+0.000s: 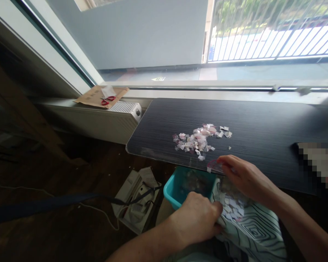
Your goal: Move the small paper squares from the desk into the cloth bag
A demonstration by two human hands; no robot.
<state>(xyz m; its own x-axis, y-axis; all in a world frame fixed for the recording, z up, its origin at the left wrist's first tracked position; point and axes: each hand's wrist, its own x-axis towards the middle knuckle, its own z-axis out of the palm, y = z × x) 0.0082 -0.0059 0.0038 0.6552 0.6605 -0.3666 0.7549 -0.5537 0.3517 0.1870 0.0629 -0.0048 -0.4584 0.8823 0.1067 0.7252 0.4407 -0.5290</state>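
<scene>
My left hand [195,214] is closed in a fist, its thumb side gripping the edge of a pale green patterned cloth [258,227] on my lap. Many small white scraps [233,209] lie on the cloth. At the near edge of the table, my right hand [242,176] pinches a clear plastic piece with a pinkish-red edge [215,166]. Just ahead of that hand is a loose heap of small white and pink scraps [199,138]. Beside my left hand sits a turquoise basin [171,187] with blurred, dim contents.
A dark table [257,123] stands below the window. Red-handled scissors [108,100] lie on a brown envelope [94,97] upon the sill, beside a white radiator [125,107]. An open box [129,187] and a cable [105,214] are on the floor. A blurred-out object [319,160] sits right.
</scene>
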